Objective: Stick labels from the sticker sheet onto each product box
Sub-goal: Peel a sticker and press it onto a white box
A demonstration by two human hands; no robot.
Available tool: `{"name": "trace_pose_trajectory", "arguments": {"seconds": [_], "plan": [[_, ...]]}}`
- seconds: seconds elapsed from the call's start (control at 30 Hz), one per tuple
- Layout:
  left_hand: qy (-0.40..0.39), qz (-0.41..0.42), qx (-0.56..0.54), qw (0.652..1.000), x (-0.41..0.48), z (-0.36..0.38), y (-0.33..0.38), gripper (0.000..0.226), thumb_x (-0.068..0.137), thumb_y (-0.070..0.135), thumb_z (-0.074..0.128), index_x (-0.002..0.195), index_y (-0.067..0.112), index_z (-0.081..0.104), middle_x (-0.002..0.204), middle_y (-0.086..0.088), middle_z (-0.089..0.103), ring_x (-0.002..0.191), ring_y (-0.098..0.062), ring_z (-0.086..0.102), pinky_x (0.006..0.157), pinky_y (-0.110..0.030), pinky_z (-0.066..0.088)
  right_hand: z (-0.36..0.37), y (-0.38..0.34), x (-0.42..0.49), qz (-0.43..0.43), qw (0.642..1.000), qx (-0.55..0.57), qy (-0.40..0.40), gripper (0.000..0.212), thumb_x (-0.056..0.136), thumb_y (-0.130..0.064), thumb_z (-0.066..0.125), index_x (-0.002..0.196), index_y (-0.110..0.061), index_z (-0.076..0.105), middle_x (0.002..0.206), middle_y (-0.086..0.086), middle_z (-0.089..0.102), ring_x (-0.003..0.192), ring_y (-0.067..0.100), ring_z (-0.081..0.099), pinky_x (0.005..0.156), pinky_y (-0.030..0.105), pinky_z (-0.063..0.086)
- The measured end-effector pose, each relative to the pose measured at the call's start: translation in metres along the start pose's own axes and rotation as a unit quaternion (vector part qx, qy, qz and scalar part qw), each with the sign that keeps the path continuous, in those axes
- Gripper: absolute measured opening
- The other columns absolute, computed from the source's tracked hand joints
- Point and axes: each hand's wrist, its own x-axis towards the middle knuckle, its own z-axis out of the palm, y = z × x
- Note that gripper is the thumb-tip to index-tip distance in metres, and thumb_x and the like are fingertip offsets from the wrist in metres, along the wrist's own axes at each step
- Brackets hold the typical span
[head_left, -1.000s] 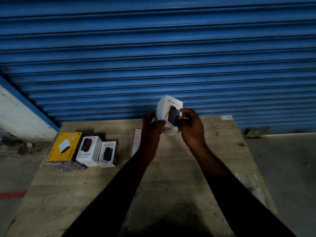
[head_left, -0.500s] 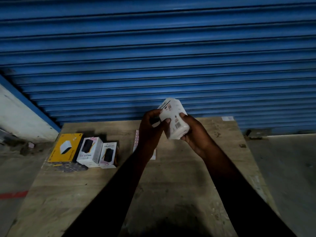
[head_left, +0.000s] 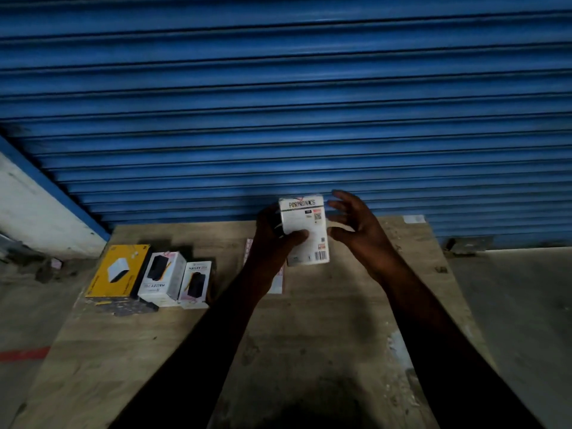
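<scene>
White box (head_left: 305, 233) gripped by left hand (head_left: 272, 239) (right hand (head_left: 356, 224) beside, fingers spread).

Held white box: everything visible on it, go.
The white box is a small cardboard-looking carton held upright above the wooden table, its printed back toward the camera. Dark brand lettering runs across the top, a QR code sits upper right, and a barcode lower right. The left hand grips its left side, thumb across the face. The right hand is open beside it, not touching.

2 bare forearms show, with no sleeves. The left hand (head_left: 275, 239) and right hand (head_left: 359, 227) wear nothing.
</scene>
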Motion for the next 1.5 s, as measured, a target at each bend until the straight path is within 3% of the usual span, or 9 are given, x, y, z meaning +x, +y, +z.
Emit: {"name": "trace_pose_trajectory", "arguments": {"seconds": [0.13, 0.23, 0.4, 0.63, 1.03, 1.2, 1.33, 1.43, 1.5], "plan": [[-0.044, 0.012, 0.037, 0.998, -0.003, 0.000, 0.000, 0.074, 0.073, 0.000, 0.077, 0.137, 0.017, 0.044, 0.124, 0.000, 0.062, 0.112, -0.013, 0.061, 0.082, -0.030, 0.056, -0.005, -0.013, 0.000, -0.168, 0.963, -0.209, 0.000, 0.063, 0.077, 0.005, 0.068, 0.132, -0.024, 0.057, 0.142, -0.010, 0.047, 0.130, 0.006, 0.045, 0.091, 0.024, 0.050], [-0.046, 0.017, 0.049, 0.998, -0.005, 0.000, 0.002, 0.070, 0.074, -0.004, 0.075, 0.135, 0.015, 0.045, 0.121, 0.001, 0.062, 0.106, -0.006, 0.062, 0.075, -0.020, 0.055, -0.004, -0.021, -0.001, -0.183, 0.953, -0.242, -0.011, 0.053, 0.077, 0.002, 0.061, 0.124, -0.023, 0.064, 0.133, -0.009, 0.057, 0.125, 0.005, 0.049, 0.095, 0.029, 0.048], [-0.037, 0.057, 0.117, 0.991, -0.004, 0.003, 0.005, 0.065, 0.073, -0.008, 0.074, 0.125, 0.020, 0.046, 0.113, 0.014, 0.055, 0.096, 0.019, 0.053, 0.073, -0.005, 0.047, 0.003, -0.024, -0.005, -0.206, 0.949, -0.241, 0.001, 0.029, 0.085, -0.031, 0.063, 0.113, -0.023, 0.069, 0.116, -0.012, 0.062, 0.111, -0.001, 0.054, 0.092, 0.024, 0.046], [-0.013, 0.069, 0.159, 0.985, -0.004, 0.004, 0.002, 0.073, 0.072, 0.001, 0.080, 0.133, 0.019, 0.043, 0.133, 0.000, 0.052, 0.117, -0.009, 0.050, 0.086, -0.018, 0.047, 0.004, -0.025, -0.003, -0.198, 0.957, -0.212, 0.000, 0.019, 0.081, -0.020, 0.077, 0.099, -0.020, 0.072, 0.111, -0.006, 0.067, 0.109, 0.006, 0.060, 0.089, 0.037, 0.053], [-0.023, 0.024, 0.142, 0.989, -0.008, 0.002, 0.005, 0.065, 0.073, 0.003, 0.078, 0.127, 0.019, 0.046, 0.116, 0.009, 0.059, 0.102, 0.003, 0.055, 0.065, -0.008, 0.050, 0.002, -0.039, -0.002, -0.137, 0.975, -0.173, 0.024, 0.014, 0.087, -0.015, 0.069, 0.085, -0.029, 0.067, 0.089, -0.013, 0.064, 0.090, 0.010, 0.060, 0.084, 0.035, 0.051], [-0.020, 0.011, 0.114, 0.993, -0.009, 0.002, -0.001, 0.070, 0.071, 0.004, 0.081, 0.130, 0.016, 0.044, 0.121, 0.000, 0.060, 0.112, -0.012, 0.057, 0.071, -0.019, 0.053, 0.000, -0.044, -0.002, -0.122, 0.987, -0.108, 0.015, 0.007, 0.089, -0.009, 0.067, 0.094, -0.013, 0.069, 0.085, -0.010, 0.067, 0.082, -0.002, 0.061, 0.076, 0.020, 0.051], [-0.018, 0.015, 0.073, 0.997, -0.010, 0.004, 0.004, 0.070, 0.073, 0.001, 0.079, 0.132, 0.012, 0.042, 0.122, -0.004, 0.058, 0.110, -0.014, 0.058, 0.063, -0.013, 0.052, 0.003, -0.042, -0.003, -0.114, 0.987, -0.110, 0.030, 0.032, 0.086, -0.012, 0.070, 0.116, -0.021, 0.065, 0.082, -0.007, 0.067, 0.083, 0.009, 0.065, 0.079, 0.019, 0.051], [-0.008, 0.036, 0.061, 0.997, -0.010, 0.007, 0.007, 0.081, 0.075, -0.002, 0.076, 0.141, 0.018, 0.033, 0.123, -0.007, 0.057, 0.109, -0.015, 0.059, 0.063, -0.013, 0.053, 0.007, -0.041, -0.002, -0.105, 0.990, -0.091, 0.039, 0.016, 0.088, -0.010, 0.068, 0.102, -0.018, 0.070, 0.088, -0.005, 0.069, 0.087, 0.012, 0.064, 0.079, 0.027, 0.054], [-0.016, 0.069, 0.057, 0.996, -0.011, 0.007, 0.008, 0.088, 0.077, -0.004, 0.074, 0.144, 0.029, 0.026, 0.121, -0.007, 0.057, 0.105, -0.015, 0.060, 0.066, -0.017, 0.054, 0.010, -0.042, -0.002, -0.095, 0.992, -0.069, 0.036, 0.013, 0.089, -0.007, 0.065, 0.089, -0.018, 0.070, 0.095, -0.005, 0.068, 0.091, 0.003, 0.062, 0.077, 0.019, 0.051]]}}
